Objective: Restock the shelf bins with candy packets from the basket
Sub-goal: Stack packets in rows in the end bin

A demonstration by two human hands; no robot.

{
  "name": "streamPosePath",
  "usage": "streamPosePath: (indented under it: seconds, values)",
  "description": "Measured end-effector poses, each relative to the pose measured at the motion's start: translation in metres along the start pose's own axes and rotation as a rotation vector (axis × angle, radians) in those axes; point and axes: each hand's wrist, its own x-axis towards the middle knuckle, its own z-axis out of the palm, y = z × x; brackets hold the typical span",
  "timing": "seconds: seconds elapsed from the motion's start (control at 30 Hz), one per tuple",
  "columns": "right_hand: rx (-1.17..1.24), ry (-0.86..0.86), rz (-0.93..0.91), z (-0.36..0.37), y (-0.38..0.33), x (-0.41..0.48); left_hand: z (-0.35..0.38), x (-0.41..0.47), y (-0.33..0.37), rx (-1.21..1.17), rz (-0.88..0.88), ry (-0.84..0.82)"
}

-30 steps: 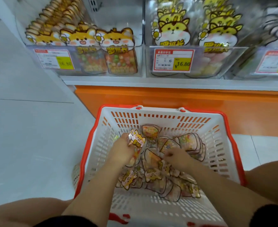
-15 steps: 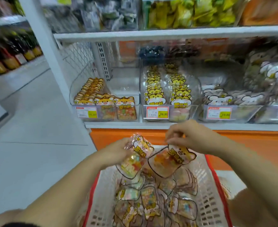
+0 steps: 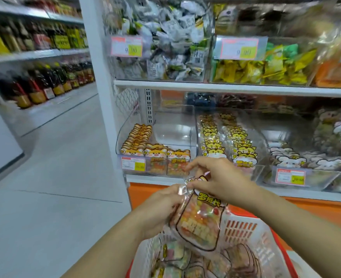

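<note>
- The white lattice basket (image 3: pixel 244 231) with a red rim sits directly below both hands. It holds a loose heap of candy packets (image 3: pixel 177 259), overlapping at all angles.
- The left hand (image 3: pixel 159 207) grips the lifted packet (image 3: pixel 199 223) along its left edge, fingers curled round the film.
- The right hand (image 3: pixel 215 177) pinches the packet's printed header from above, thumb and fingertips closed on it (whether a second packet lies behind it, I cannot tell).
- The lifted packet hangs between the hands above the basket. It is glossy clear film, crinkled, with a dark rounded outline and small many-coloured sweets inside.
- Just beyond the right hand stands a clear plastic bin (image 3: pixel 175 133) with a curved wall. Orange cat-headed packets (image 3: pixel 139 137) stand upright in a row along its left side and across its front; its right rear part is bare.
- To the right of that bin, a second clear bin (image 3: pixel 264 141) holds two upright rows of yellow-headed packets (image 3: pixel 215 141).
- Above the hands, a white shelf edge (image 3: pixel 226 86) roofs over the bins, and the gap beneath it faces the hands.
- Left of the left hand lies smooth pale floor (image 3: pixel 55 167), an aisle running away.
</note>
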Motion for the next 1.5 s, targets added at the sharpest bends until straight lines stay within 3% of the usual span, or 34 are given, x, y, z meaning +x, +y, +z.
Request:
streamPosePath:
  seconds: [0.13,0.3,0.53,0.7,0.8,0.97,1.1,1.23,1.5]
  values:
    - [0.020,0.019,-0.014,0.012,-0.002,0.016,-0.001,-0.003,0.003,-0.115,-0.043,0.060]
    - [0.050,0.026,-0.003,0.019,-0.008,0.033,-0.008,-0.008,0.004,0.133,0.113,0.008]
    - [0.488,0.092,0.144,-0.006,-0.021,0.034,-0.018,-0.008,0.008,0.159,0.248,0.094]
    - [0.811,-0.349,0.344,-0.019,-0.009,0.015,-0.031,-0.011,0.023,0.117,0.303,0.195]
    - [0.775,-0.408,0.276,-0.018,-0.014,0.013,-0.030,-0.011,0.026,0.157,0.339,0.172]
    - [0.618,-0.315,0.223,-0.024,-0.021,0.019,-0.031,-0.013,0.029,0.372,0.384,0.200]
    - [0.248,-0.125,0.078,-0.021,-0.030,0.028,-0.037,-0.006,0.036,0.441,0.455,0.257]
    - [0.322,-0.008,0.023,-0.025,-0.047,0.054,-0.050,0.005,0.059,0.441,0.591,0.357]
    - [0.369,0.127,0.075,-0.017,-0.045,0.116,-0.074,0.055,0.090,0.497,0.649,0.445]
